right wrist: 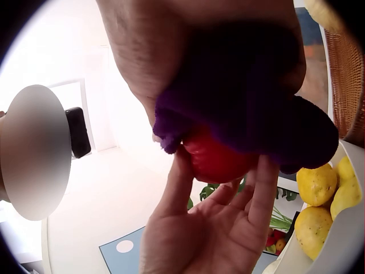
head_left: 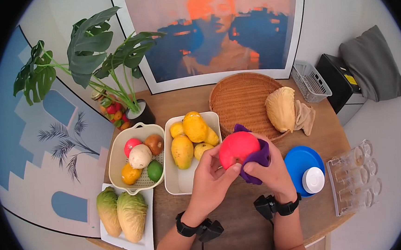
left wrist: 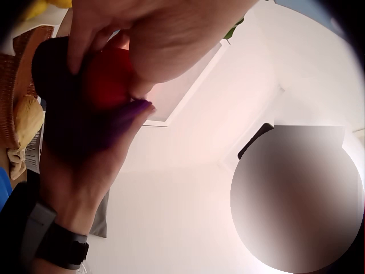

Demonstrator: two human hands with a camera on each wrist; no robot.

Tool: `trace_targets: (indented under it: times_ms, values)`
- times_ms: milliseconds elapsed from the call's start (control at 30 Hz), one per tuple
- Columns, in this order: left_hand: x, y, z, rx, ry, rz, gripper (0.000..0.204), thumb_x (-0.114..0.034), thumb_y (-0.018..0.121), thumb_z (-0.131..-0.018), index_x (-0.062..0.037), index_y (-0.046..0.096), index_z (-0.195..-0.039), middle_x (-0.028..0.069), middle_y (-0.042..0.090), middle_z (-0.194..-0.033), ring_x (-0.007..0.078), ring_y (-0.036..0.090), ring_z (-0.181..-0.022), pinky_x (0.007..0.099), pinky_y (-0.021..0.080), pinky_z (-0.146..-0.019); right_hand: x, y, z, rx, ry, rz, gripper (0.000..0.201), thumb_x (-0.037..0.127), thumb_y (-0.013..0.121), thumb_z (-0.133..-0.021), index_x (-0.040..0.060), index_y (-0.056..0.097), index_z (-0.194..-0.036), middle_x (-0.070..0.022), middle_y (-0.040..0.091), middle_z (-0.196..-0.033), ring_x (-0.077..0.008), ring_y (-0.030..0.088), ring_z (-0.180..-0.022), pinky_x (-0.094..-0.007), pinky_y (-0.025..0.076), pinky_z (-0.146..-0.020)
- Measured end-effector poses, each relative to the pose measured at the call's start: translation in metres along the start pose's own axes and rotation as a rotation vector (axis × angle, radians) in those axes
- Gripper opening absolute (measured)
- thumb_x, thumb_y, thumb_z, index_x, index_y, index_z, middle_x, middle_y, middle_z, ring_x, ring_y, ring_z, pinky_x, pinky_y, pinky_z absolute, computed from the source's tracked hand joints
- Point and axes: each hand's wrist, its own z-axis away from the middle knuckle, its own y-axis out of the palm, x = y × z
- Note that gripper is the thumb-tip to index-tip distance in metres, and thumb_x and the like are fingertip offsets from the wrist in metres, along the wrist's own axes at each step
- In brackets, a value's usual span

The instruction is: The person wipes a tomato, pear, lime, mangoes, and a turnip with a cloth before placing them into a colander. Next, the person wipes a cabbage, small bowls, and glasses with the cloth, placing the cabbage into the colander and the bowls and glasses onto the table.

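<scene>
A round, glossy red fruit (head_left: 239, 149), with a dimple on its near side, is held up over the table between both hands. My left hand (head_left: 212, 177) grips it from the left, thumb in front. In my right hand (head_left: 277, 173) is a purple cloth (head_left: 257, 160), pressed against the fruit's right side. In the right wrist view the cloth (right wrist: 245, 114) covers the upper part of the fruit (right wrist: 219, 160), and the left fingers hold it from below. The left wrist view shows the fruit (left wrist: 108, 80) in shadow, the cloth partly dark behind it.
To the left stand a colander (head_left: 115, 170) of mixed produce, a white bin (head_left: 179, 184) of yellow fruit and a plate (head_left: 145, 238) with two cabbages. Behind is a wicker tray (head_left: 236, 99) with a pale cabbage (head_left: 281, 110). A blue plate (head_left: 300, 157) and glasses (head_left: 357, 174) stand right.
</scene>
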Motion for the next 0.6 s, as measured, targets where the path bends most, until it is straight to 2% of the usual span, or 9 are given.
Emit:
trace_targets:
  times_ms: [133,200,233,300,333,367,433,467,600]
  values:
    - [0.005,0.0,0.003,-0.008,0.024,-0.047,0.056,-0.005,0.07,-0.088,0.0034,0.04,-0.135,0.013,0.053,-0.128,0.0183,0.055,-0.117,0.0327,0.047,-0.099,-0.004,-0.002,0.001,-0.016,0.011,-0.011,0.062,0.022,0.078,-0.081,-0.0012,0.05,-0.131,-0.0106,0.058,-0.124,-0.0165,0.055,-0.114,-0.0319,0.043,-0.1]
    - [0.005,0.001,0.004,0.011,0.031,-0.048,0.056,-0.005,0.071,-0.087,0.0027,0.041,-0.134,0.0125,0.054,-0.127,0.0183,0.055,-0.116,0.0324,0.046,-0.099,-0.005,-0.002,0.001,-0.066,-0.049,-0.015,0.051,0.024,0.074,-0.085,-0.0019,0.057,-0.124,-0.0108,0.06,-0.12,-0.0165,0.057,-0.11,-0.0314,0.045,-0.096]
    - [0.006,0.003,0.004,0.024,0.038,-0.048,0.06,-0.005,0.073,-0.086,0.0025,0.04,-0.135,0.0123,0.055,-0.126,0.0183,0.056,-0.116,0.0323,0.046,-0.099,-0.004,-0.003,0.001,-0.065,-0.049,-0.014,0.051,0.024,0.074,-0.085,-0.0019,0.057,-0.124,-0.0108,0.06,-0.12,-0.0165,0.057,-0.11,-0.0314,0.045,-0.096]
    - [0.004,0.004,0.004,0.038,0.045,-0.05,0.063,-0.005,0.074,-0.084,0.0022,0.04,-0.136,0.0121,0.055,-0.126,0.0182,0.056,-0.115,0.0323,0.047,-0.098,0.001,-0.004,0.0,-0.165,-0.019,0.003,0.037,0.025,0.069,-0.09,-0.0025,0.064,-0.114,-0.0112,0.061,-0.118,-0.0165,0.059,-0.105,-0.0306,0.047,-0.091]
    - [0.002,0.005,0.005,0.06,0.016,-0.088,0.067,-0.004,0.076,-0.082,0.0015,0.04,-0.138,0.0128,0.054,-0.13,0.0186,0.053,-0.12,0.0335,0.045,-0.101,0.001,-0.003,-0.001,-0.232,-0.007,-0.016,0.03,0.025,0.066,-0.093,-0.0027,0.069,-0.104,-0.0084,0.066,-0.105,-0.0132,0.062,-0.093,-0.0271,0.049,-0.082]
    - [0.001,0.007,0.005,0.083,-0.014,-0.124,0.072,-0.003,0.078,-0.079,0.0007,0.039,-0.14,0.0135,0.052,-0.133,0.0189,0.051,-0.125,0.0347,0.043,-0.104,0.002,-0.005,-0.001,-0.235,-0.005,-0.014,0.03,0.025,0.066,-0.093,-0.0027,0.069,-0.104,-0.0084,0.066,-0.105,-0.0132,0.062,-0.093,-0.0271,0.049,-0.082]
    - [-0.008,0.006,0.006,0.131,-0.038,-0.222,0.075,-0.003,0.08,-0.077,0.0005,0.04,-0.141,0.0133,0.051,-0.134,0.0191,0.049,-0.126,0.0343,0.045,-0.103,0.006,-0.011,0.001,-0.312,0.104,-0.09,0.028,0.024,0.067,-0.093,-0.0025,0.07,-0.1,-0.0043,0.069,-0.089,-0.0097,0.063,-0.081,-0.0242,0.05,-0.075]
    - [-0.009,0.004,0.006,0.179,-0.056,-0.324,0.078,-0.002,0.081,-0.075,0.0003,0.041,-0.142,0.013,0.05,-0.136,0.0193,0.048,-0.128,0.034,0.047,-0.101,0.005,-0.012,0.0,-0.329,0.091,-0.096,0.026,0.023,0.068,-0.093,-0.0022,0.07,-0.098,-0.0022,0.069,-0.081,-0.0079,0.063,-0.073,-0.0229,0.051,-0.069]
    - [-0.008,-0.002,0.006,0.235,0.039,-0.456,0.079,-0.001,0.082,-0.073,0.0004,0.044,-0.141,0.0123,0.049,-0.137,0.0195,0.051,-0.124,0.0328,0.05,-0.097,0.003,-0.022,-0.001,-0.236,0.161,-0.121,0.025,0.022,0.068,-0.093,-0.0022,0.07,-0.097,-0.004,0.07,-0.085,-0.0087,0.063,-0.075,-0.0237,0.051,-0.07]
